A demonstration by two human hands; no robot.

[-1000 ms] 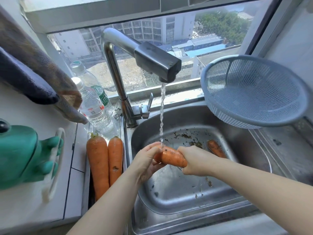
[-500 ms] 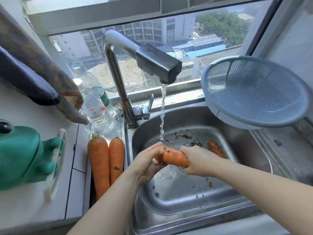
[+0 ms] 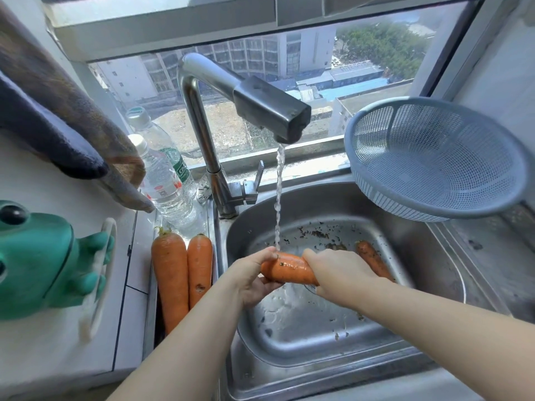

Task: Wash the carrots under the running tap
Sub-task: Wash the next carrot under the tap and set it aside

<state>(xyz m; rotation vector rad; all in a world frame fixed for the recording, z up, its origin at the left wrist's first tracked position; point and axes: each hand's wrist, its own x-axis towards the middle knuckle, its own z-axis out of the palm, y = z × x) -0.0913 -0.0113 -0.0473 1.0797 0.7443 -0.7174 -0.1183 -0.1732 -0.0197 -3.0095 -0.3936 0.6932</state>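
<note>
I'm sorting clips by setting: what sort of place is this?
Most likely a home kitchen, high up in a flat: a steel sink, a running tap with a carrot held under it, and a window looking down on buildings.

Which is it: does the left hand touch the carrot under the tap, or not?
Touching. The head view shows the left hand gripping the carrot, fingers curled round one end.

We see a sink (image 3: 411, 235) of brushed steel, shiny where wet and flecked with grit, and a polished metal tap (image 3: 199, 134) with a duller dark head. The colander (image 3: 434, 157) is matt perforated plastic, the bottles (image 3: 163, 183) clear plastic, the towel (image 3: 58, 120) napped cloth. The held carrot (image 3: 286, 269) glistens wet.
</note>
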